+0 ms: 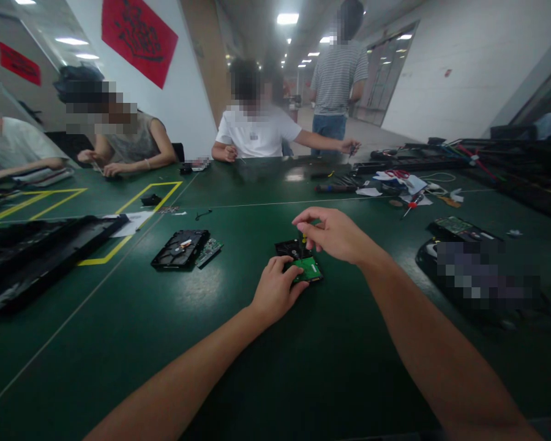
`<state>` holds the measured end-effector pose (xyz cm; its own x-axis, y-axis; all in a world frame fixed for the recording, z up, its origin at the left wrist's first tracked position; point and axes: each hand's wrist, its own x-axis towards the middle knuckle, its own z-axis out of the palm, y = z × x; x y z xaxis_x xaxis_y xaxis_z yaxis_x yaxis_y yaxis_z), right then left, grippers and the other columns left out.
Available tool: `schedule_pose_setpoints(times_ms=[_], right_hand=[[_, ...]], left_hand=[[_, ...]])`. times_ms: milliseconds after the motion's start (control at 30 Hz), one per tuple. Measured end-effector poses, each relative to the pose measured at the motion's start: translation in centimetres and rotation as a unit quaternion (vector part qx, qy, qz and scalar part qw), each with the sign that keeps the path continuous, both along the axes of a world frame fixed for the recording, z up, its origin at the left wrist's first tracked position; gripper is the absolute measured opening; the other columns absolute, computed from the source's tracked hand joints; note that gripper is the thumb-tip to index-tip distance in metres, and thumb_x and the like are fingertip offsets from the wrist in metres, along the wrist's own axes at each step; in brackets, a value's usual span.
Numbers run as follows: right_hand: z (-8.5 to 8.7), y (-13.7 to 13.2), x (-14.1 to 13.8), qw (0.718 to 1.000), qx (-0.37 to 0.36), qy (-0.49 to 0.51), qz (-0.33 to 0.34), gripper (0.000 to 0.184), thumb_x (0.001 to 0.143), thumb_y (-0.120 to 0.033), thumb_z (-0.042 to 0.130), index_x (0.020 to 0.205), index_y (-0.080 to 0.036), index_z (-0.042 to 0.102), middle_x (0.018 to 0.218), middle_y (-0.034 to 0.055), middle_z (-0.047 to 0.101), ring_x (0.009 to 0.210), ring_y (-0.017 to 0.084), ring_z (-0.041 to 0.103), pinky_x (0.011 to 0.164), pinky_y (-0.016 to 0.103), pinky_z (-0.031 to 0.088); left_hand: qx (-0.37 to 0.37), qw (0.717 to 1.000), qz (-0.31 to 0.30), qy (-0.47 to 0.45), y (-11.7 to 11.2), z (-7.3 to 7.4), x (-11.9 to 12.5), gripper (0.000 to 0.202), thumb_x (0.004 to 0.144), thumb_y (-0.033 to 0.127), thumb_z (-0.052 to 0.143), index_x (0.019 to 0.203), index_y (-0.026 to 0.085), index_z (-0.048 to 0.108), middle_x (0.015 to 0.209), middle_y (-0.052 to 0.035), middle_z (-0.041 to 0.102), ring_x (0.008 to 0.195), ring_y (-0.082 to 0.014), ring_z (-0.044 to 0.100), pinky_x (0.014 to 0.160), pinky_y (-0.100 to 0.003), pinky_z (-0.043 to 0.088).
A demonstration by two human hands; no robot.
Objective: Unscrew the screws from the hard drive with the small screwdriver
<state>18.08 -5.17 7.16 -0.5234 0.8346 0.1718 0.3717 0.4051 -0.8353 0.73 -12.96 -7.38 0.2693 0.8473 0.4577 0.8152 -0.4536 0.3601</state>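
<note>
A small black hard drive (pixel 288 248) with a green circuit board (pixel 308 268) on it lies on the green table (pixel 239 343) in front of me. My left hand (pixel 275 291) is curled over its near edge, fingers pressing on the green board. My right hand (pixel 335 234) hovers just above the drive, fingers pinched on the top of a thin screwdriver (pixel 303 240) that stands upright on the drive. The tool's tip is hidden behind the fingers.
A second opened hard drive (pixel 180 248) with a loose green board (pixel 209 251) lies to the left. Long black panels (pixel 37 257) sit at far left, tools and papers (pixel 395 184) at the back right, black devices (pixel 463 245) at right. Other people sit and stand across the table.
</note>
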Motion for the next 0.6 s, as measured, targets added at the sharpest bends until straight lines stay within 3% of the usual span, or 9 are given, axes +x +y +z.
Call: schedule_pose_setpoints(times_ms=[133, 267, 367, 500, 600], right_hand=[[-0.28, 0.50, -0.12, 0.994, -0.083, 0.066, -0.003, 0.009, 0.096, -0.025, 0.067, 0.102, -0.019, 0.069, 0.074, 0.0017, 0.070, 0.059, 0.015, 0.066, 0.055, 0.026, 0.054], [-0.32, 0.86, 0.10, 0.998, -0.031, 0.056, -0.008, 0.017, 0.095, -0.036, 0.072, 0.093, -0.019, 0.073, 0.077, 0.0005, 0.068, 0.058, 0.010, 0.058, 0.050, 0.022, 0.045], [-0.31, 0.83, 0.30, 0.999, -0.016, 0.036, -0.007, 0.021, 0.097, -0.040, 0.071, 0.100, -0.020, 0.076, 0.078, 0.0002, 0.069, 0.054, 0.009, 0.057, 0.048, 0.022, 0.043], [-0.61, 0.88, 0.06, 0.996, -0.046, 0.070, -0.030, 0.018, 0.094, -0.033, 0.073, 0.105, -0.020, 0.069, 0.088, 0.0031, 0.074, 0.058, 0.013, 0.066, 0.048, 0.024, 0.049], [-0.51, 0.85, 0.00, 0.996, -0.040, 0.067, -0.035, 0.015, 0.094, -0.033, 0.074, 0.097, -0.020, 0.067, 0.078, 0.0017, 0.071, 0.059, 0.014, 0.066, 0.050, 0.024, 0.051]], left_hand=[[0.006, 1.000, 0.001, -0.004, 0.04, -0.14, -0.20, 0.027, 0.100, 0.039, 0.070, 0.122, 0.023, 0.071, 0.135, -0.0141, 0.059, 0.127, -0.0343, 0.055, 0.106, -0.056, 0.054], [0.011, 1.000, -0.008, -0.011, -0.05, -0.28, -0.06, 0.029, 0.099, 0.036, 0.070, 0.125, 0.023, 0.069, 0.136, -0.0140, 0.059, 0.128, -0.0343, 0.054, 0.105, -0.056, 0.054], [0.009, 1.000, -0.005, -0.013, -0.03, -0.34, 0.02, 0.030, 0.099, 0.035, 0.070, 0.127, 0.024, 0.068, 0.134, -0.0141, 0.060, 0.127, -0.0343, 0.055, 0.105, -0.056, 0.055], [0.005, 1.000, -0.002, -0.011, -0.04, -0.25, 0.02, 0.030, 0.099, 0.035, 0.070, 0.127, 0.025, 0.068, 0.136, -0.0133, 0.059, 0.128, -0.0346, 0.054, 0.105, -0.056, 0.054], [0.003, 1.000, -0.003, -0.010, -0.10, -0.07, 0.00, 0.029, 0.098, 0.036, 0.070, 0.125, 0.025, 0.069, 0.135, -0.0134, 0.059, 0.128, -0.0348, 0.054, 0.105, -0.056, 0.054]])
